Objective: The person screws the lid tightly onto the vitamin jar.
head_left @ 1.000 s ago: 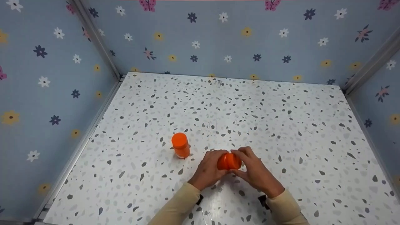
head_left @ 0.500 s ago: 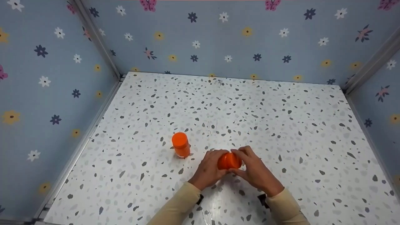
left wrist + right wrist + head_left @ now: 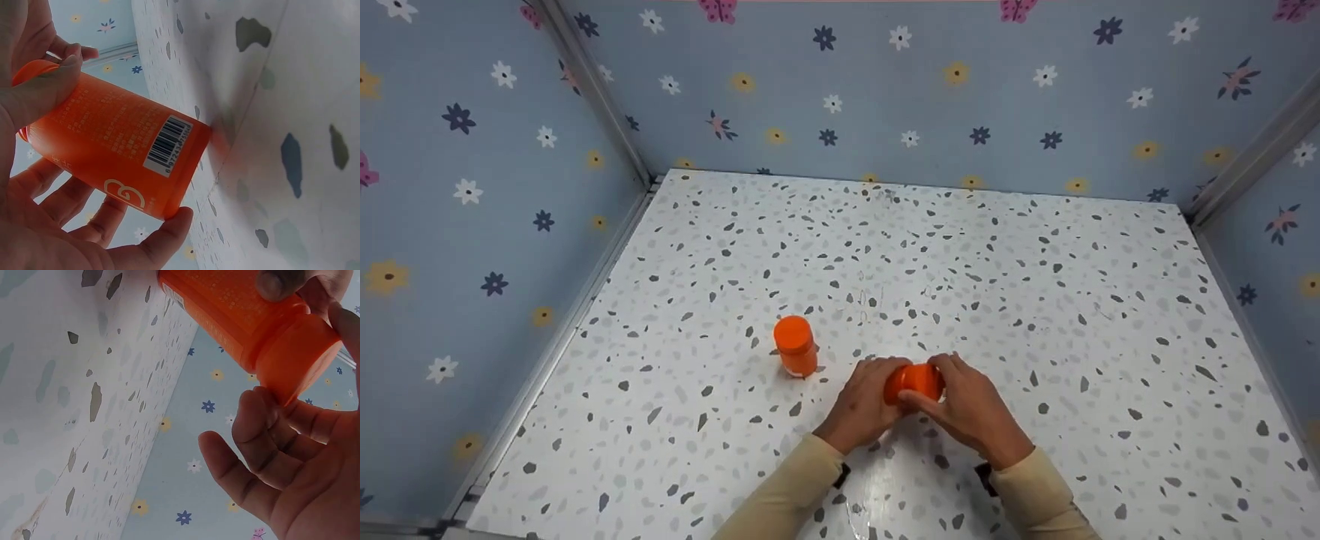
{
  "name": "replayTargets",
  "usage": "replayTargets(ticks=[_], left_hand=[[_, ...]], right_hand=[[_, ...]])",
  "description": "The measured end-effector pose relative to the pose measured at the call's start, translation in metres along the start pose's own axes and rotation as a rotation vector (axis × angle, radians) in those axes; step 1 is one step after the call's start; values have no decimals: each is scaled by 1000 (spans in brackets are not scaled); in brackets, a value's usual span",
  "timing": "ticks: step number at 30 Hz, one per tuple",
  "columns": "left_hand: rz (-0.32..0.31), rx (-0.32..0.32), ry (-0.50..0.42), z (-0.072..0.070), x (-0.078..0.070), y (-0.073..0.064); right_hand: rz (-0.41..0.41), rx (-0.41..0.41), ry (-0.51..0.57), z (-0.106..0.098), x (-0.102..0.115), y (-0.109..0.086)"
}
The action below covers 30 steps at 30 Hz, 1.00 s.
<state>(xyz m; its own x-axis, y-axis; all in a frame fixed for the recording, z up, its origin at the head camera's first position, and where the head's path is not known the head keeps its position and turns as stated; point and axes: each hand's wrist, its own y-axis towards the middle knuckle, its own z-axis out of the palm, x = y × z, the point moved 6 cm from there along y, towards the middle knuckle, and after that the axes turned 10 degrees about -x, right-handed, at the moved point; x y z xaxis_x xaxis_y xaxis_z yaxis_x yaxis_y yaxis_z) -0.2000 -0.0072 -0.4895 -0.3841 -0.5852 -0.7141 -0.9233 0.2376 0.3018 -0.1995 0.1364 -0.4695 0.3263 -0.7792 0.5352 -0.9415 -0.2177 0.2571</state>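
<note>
Both hands meet on one orange plastic bottle [image 3: 112, 135], tilted close over the speckled table. My left hand [image 3: 864, 401] grips its body, thumb across the side that carries white print and a barcode label, fingers curled beneath. At the other end my right hand [image 3: 976, 411] holds the orange screw cap [image 3: 298, 357] between thumb and fingers. In the right wrist view the cap sits on the bottle's neck, and two right fingers curl loosely below it. A second orange bottle [image 3: 795, 349], capped and upright, stands left of the left hand.
The speckled white tabletop [image 3: 930, 255] spreads around the hands. Blue flower-patterned panels [image 3: 870, 82] rise at the back and both sides, with grey metal strips [image 3: 592, 90] at the corners.
My right hand has turned on the cap: its thumb has come up across the front and the fingertips have shifted right. The left hand keeps its grip; the standing bottle stays put.
</note>
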Motion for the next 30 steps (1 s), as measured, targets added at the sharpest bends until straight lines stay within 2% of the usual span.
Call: replayTargets(ticks=[4,7,11,14,17,22,30], left_hand=[[-4,1,-3,-1,0,0],[-17,7,-9,0,1,-1],[-27,8,-22,0,2,-1],[-18,-3,-25,0,2,-1],[-2,-17,-30,0,1,-1],[-4,-21,-39,0,1,-2],[-7,-18,-30,-1,0,-2]], right_hand=[[7,23,19,-1,-2,-2],[-21,52,64,-5,-2,-5],[-138,65,87,-13,2,-9],[-230,47,54,-17,7,-10],[-263,38,43,-18,9,-11],[-230,26,34,-17,8,-10],[-169,-28,-45,-14,5,-5]])
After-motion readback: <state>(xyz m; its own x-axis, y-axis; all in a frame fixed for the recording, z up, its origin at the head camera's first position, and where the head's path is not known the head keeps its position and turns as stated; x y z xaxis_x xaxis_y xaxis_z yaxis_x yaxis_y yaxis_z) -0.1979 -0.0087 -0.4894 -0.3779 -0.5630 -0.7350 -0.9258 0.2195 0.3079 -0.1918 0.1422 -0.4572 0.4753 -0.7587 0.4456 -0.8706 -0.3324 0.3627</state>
